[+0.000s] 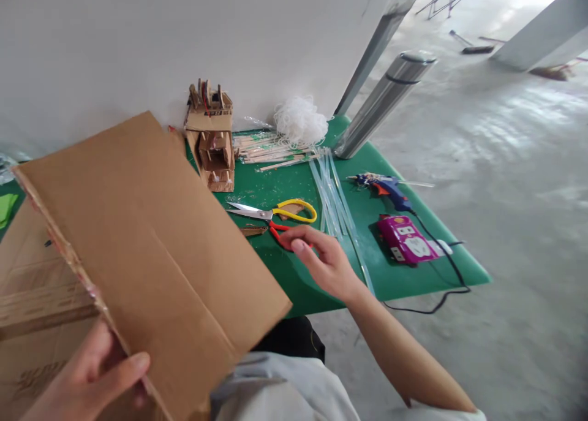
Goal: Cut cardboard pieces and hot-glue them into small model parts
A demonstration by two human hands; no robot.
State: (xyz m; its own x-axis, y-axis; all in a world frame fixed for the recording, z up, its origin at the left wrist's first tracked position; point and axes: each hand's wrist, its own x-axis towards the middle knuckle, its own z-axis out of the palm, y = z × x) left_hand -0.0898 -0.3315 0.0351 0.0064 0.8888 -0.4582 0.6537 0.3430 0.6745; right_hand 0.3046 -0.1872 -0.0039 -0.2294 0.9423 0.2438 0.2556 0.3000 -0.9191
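Worktable with a cardboard sheet and scissors in use. The person's left hand [98, 372] grasps the cardboard sheet [151, 237] at its near left edge, thumb flat on the face and fingers behind; the sheet extends up and away from this grip, tilted above larger cardboard [41, 286]. The right hand [328, 261] lies at the red handle of the scissors [265, 214], fingers curled over the loop; whether they have closed on it I cannot tell from here. The blades are parted and point left, toward the sheet; the yellow handle lies just beyond the hand.

Behind, a cardboard model [209, 124] stands against the wall. Its middle compartment is open and dark, contents indistinct; two pale pegs show in its lower section, and upright cardboard discs crown the top. Beside it on the green table [381, 157]: thin wooden sticks [266, 151], a tangle of white cord [301, 121], clear glue sticks [328, 194], a blue glue gun [388, 189] and a magenta power strip [404, 240].
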